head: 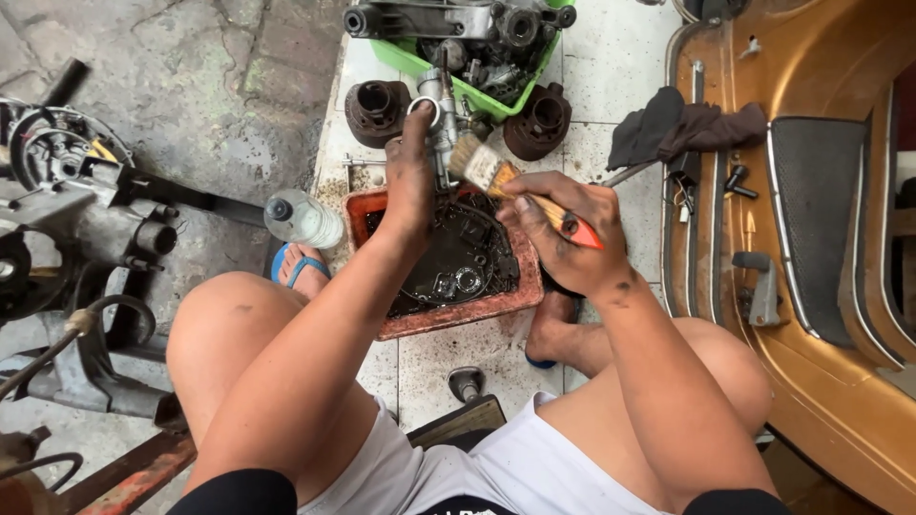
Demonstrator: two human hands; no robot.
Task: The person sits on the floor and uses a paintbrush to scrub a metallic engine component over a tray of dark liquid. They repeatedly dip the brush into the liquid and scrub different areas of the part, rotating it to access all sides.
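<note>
My left hand (410, 176) grips a grey metal engine part (440, 119) and holds it upright over a red tray (448, 317) of dark oily liquid. Gears and a round plate lie in that tray. My right hand (568, 234) is closed on a paintbrush (501, 176) with a wooden, red-tipped handle. Its bristles touch the metal part just right of my left hand. Both hands are smeared with black grease.
A green bin (421, 61) of engine parts stands beyond the tray, with two dark cylinders (374, 110) beside it. A clear bottle (303, 218) lies left of the tray. An engine block (81, 219) sits at left, a tan scooter body (811, 219) at right, a dark rag (682, 129) on it.
</note>
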